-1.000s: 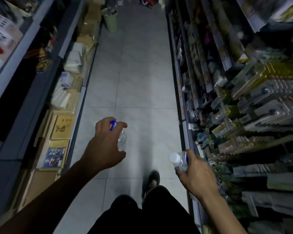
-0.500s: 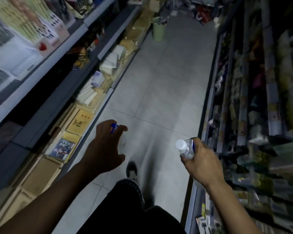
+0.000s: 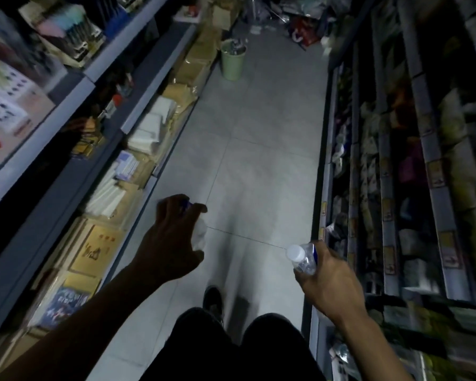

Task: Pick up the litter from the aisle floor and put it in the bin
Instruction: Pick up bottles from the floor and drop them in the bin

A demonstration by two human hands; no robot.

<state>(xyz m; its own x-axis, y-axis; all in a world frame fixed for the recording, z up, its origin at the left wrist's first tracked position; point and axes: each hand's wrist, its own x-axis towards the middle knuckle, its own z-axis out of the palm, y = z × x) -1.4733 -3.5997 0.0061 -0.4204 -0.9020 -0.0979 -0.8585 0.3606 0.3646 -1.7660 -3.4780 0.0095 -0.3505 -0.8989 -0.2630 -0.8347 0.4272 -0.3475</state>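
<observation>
My left hand [image 3: 171, 237] grips a crumpled clear plastic bottle [image 3: 199, 235] with a blue label, mostly hidden under the fingers. My right hand [image 3: 330, 281] holds a second clear bottle [image 3: 302, 257] with a white cap pointing up and left. A pale green bin [image 3: 232, 63] stands far ahead on the left side of the aisle, with some litter showing inside it. Both hands are held out over the grey tiled floor [image 3: 259, 166], well short of the bin.
Shelves [image 3: 99, 149] with paper stacks, books and cardboard boxes line the left. Packed goods racks [image 3: 382, 188] line the right. Bags and clutter [image 3: 300, 26] pile up at the aisle's far end behind the bin. My dark trousers and one shoe [image 3: 213, 298] show below.
The view has advanced down the aisle and swung, so the bin looks nearer and larger. Both hands still hold their bottles in much the same pose.
</observation>
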